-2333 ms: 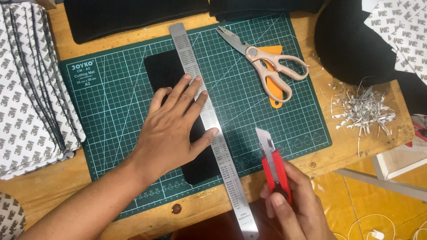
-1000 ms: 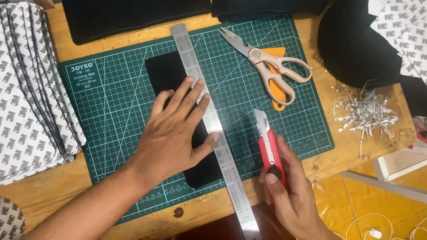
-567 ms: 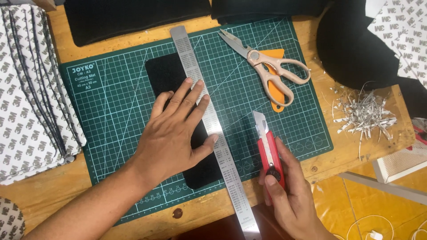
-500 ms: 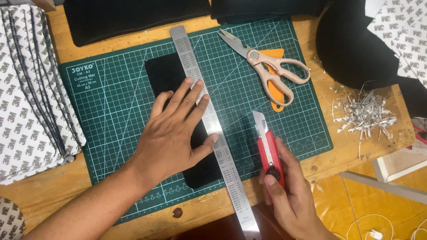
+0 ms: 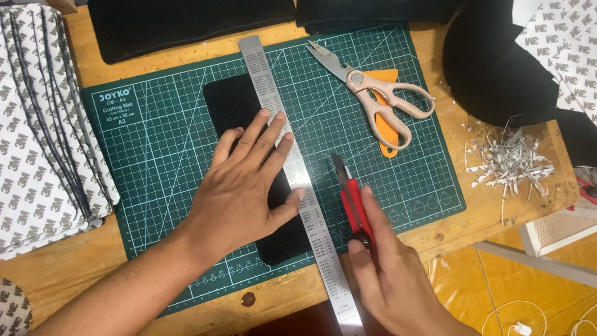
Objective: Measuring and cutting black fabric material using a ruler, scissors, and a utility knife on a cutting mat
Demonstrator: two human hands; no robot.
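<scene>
Green cutting mat [image 5: 155,186] in the middle of a wooden table [image 5: 56,274], gridded with pale lines, and both hands are working right on top of it; the left hand [image 5: 245,186] lies flat, palm down, fingers spread and pointing up and to the right, pressing on a black rectangular sheet [image 5: 233,106] and with its fingertips and thumb resting on a long steel ruler [image 5: 292,168]; so that hand isn't gripping anything, it's open and just holding stuff down; the ruler runs at a slight slant from the top of the mat to past the bottom edge of the table, lying along the right edge of the black sheet.

The right hand [image 5: 388,277] comes in from the bottom, closed around a red utility knife [image 5: 351,196], index finger stretched along the top of the handle; the blade end points up and away, sitting on the mat just right of the ruler, near but not touching it as far as I can see.

Around it: beige-handled scissors [image 5: 379,99] lie shut on the mat's upper right, over an orange bit; a heap of thin pale shavings [image 5: 510,158] sits on the wood to the right; stacks of white printed sheets [image 5: 37,137] on the left; dark fabric pieces [image 5: 186,25] along the top; yellow floor below right.
</scene>
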